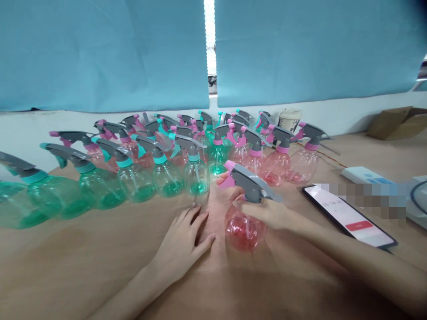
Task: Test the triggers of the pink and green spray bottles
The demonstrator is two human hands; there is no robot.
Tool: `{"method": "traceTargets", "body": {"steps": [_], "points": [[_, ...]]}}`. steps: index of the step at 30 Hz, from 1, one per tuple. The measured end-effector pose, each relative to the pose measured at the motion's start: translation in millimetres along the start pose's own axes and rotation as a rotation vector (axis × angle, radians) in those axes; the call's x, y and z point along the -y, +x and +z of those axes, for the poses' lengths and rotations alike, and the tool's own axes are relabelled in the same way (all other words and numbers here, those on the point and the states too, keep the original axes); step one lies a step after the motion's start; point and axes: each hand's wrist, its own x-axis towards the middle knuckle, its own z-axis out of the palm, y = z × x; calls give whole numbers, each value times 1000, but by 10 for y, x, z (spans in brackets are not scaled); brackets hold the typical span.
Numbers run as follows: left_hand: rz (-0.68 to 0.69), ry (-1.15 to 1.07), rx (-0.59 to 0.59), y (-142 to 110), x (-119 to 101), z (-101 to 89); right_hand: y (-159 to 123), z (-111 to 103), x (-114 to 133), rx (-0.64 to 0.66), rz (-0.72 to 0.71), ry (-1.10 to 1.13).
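My right hand (pixel 258 209) grips a pink spray bottle (pixel 245 233) round its neck, just under the grey and pink trigger head. The bottle stands nearly upright, close in front of the other bottles; I cannot tell whether its base touches the table. On the table to its left lies my left hand (pixel 185 235), empty, with the fingers spread. Beyond that hand is a green spray bottle (pixel 196 175) with a turquoise collar, at the end of a row of green ones. A pink spray bottle (pixel 276 164) stands behind the held one, among more pink bottles.
Several more green and pink spray bottles crowd the back of the wooden table (pixel 100 271). To the right are a phone (pixel 347 213) with a lit screen, a white power strip (pixel 367 175) and a cardboard box (pixel 396 122). A paper cup (pixel 289 120) stands behind the bottles.
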Motion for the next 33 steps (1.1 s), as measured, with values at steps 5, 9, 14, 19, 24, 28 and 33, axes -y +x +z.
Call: {"method": "traceTargets", "body": {"steps": [5,9,14,19,24,28,33], "points": [[4,-18,1,-11,0,0,0,10,-19,14,-8,56],[10,-23,-12,-11,9,4,2,22,-22,26,-12,109],[9,-21,-16,-12,14,16,-6,21,-12,9,-4,87],[9,-20,-11,-15,10,10,-2,14,-2,20,-1,78],[14,-33,-17,-24,4,8,6,24,7,-1,0,98],[13,-26,-9,-24,6,14,-7,23,4,-18,18,61],[4,-23,-3,-15,-2,2,-17,12,3,-12,33,36]]}}
